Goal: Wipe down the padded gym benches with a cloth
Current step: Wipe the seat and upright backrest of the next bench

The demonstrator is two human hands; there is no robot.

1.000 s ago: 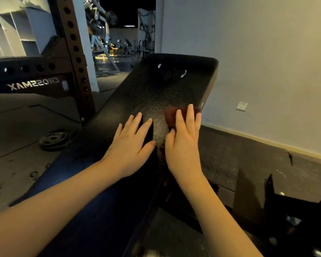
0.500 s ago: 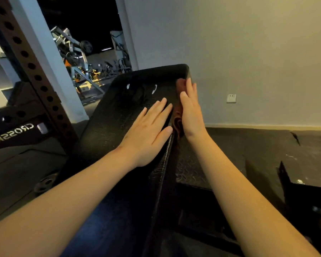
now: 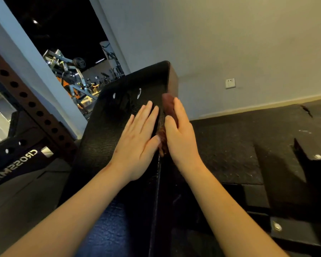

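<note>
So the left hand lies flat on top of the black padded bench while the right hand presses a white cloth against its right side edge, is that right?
Not quite: the cloth is reddish-brown, not white. The head view shows the right hand pressing it against the black padded bench's right side edge, while the left hand lies flat on top.

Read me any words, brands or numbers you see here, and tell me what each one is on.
"CROSSMAX": white letters, seen mirror-reversed, on the dark rack beam at lower left; the last letter runs into the picture's edge.
Wall socket: no marking that can be read.
Bench: two small white marks near its far end, not legible as letters.
</note>
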